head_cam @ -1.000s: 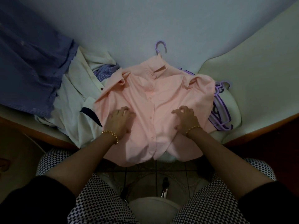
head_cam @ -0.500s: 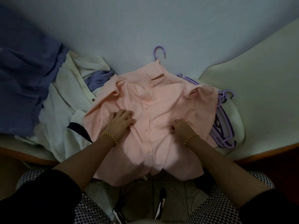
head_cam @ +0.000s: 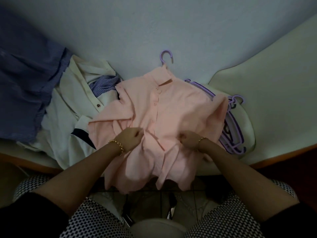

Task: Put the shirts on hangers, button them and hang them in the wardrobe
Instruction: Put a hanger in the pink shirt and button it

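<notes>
A pink shirt (head_cam: pixel 180 107) lies front-up on the bed, its lower hem hanging over the near edge. A purple hanger sits inside it; only the hanger's hook (head_cam: pixel 166 56) sticks out past the collar. The upper buttons along the placket look fastened. My left hand (head_cam: pixel 129 139) pinches the left side of the placket at mid-shirt. My right hand (head_cam: pixel 189 140) grips the right side of the front, fingers curled into the cloth. The fabric between the hands is bunched into folds.
A white shirt (head_cam: pixel 68 121) with a dark cuff lies left of the pink one, over a blue checked garment (head_cam: pixel 104 84). A large blue shirt (head_cam: pixel 24 93) is at far left. Several purple hangers (head_cam: pixel 231 127) are stacked at right beside a cream pillow (head_cam: pixel 274 100).
Both hands slid down the front of the pink shirt toward me and closed on the cloth. The lower fabric is now gathered into folds between them.
</notes>
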